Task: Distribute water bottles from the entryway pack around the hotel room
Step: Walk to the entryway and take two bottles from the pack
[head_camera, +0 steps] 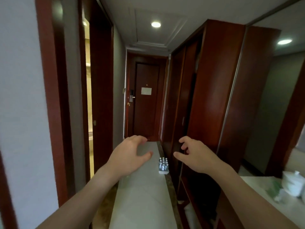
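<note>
Reaching, left hand (130, 154) and right hand (196, 156) loosely spread, empty

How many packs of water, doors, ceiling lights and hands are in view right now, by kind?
Water bottle pack on the floor: 1
Entry door: 1
Ceiling light: 1 (a second glow at right looks like a mirror reflection)
Hands: 2, left hand and right hand, both empty
Total: 5

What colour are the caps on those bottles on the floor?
White, on the bottle pack by the wardrobe; the head view is the only one, and it's small.
</note>
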`<act>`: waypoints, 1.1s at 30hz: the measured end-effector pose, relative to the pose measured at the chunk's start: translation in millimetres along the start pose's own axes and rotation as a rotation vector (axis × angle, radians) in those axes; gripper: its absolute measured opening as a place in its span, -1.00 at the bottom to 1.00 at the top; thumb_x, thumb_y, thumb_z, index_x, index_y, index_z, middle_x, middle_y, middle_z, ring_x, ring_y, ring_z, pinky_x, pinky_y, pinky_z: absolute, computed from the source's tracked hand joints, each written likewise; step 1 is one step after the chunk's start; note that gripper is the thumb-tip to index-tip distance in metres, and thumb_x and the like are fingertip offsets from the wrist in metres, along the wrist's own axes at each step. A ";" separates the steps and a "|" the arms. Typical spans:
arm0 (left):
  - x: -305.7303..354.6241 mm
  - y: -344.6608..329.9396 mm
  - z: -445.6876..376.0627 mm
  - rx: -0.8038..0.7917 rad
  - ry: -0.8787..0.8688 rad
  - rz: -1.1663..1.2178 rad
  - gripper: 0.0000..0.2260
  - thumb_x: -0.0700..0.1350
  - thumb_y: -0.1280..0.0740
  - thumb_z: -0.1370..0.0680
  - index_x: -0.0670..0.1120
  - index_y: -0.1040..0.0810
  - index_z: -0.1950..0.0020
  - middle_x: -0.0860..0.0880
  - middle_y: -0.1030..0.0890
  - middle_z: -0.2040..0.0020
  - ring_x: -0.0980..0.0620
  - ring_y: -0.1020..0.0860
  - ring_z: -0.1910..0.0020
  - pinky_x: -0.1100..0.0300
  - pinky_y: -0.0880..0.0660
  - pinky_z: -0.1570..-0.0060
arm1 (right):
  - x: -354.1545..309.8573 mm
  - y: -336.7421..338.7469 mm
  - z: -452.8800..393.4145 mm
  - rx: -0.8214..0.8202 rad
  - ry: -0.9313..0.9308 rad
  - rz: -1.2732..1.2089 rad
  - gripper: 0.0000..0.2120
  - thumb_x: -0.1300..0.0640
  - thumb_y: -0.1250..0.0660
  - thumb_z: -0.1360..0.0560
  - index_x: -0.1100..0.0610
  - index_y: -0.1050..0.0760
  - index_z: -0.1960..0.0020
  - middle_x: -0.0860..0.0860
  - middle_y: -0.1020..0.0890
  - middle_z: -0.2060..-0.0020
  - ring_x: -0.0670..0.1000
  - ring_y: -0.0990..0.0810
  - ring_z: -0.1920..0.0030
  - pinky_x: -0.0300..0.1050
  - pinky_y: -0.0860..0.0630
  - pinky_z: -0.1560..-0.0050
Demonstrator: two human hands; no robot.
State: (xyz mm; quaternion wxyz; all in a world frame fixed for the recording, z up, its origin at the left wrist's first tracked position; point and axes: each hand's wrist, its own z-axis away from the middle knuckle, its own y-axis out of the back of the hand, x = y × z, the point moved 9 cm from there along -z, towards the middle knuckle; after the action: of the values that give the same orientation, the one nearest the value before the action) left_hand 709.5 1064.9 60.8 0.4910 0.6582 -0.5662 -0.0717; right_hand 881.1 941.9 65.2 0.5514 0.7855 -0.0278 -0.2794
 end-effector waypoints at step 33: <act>-274.9 -260.8 -604.2 -0.032 -0.023 -0.171 -0.50 0.16 -0.35 -0.52 0.03 -0.42 -0.40 0.10 -0.53 -0.29 0.14 -0.45 -0.27 0.28 -0.36 -0.19 | 209.8 -108.7 -680.6 -0.010 0.055 -0.029 -0.36 -0.24 -0.33 -0.49 -0.02 -0.27 -0.47 -0.09 -0.53 -0.09 -0.08 -0.55 -0.02 -0.10 -0.56 -0.05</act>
State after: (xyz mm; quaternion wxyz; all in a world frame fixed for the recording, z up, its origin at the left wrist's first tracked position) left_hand 1182.7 1598.5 50.9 0.4871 0.6953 -0.5122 -0.1300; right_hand 1348.7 1489.6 44.0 0.5516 0.7906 0.0003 -0.2658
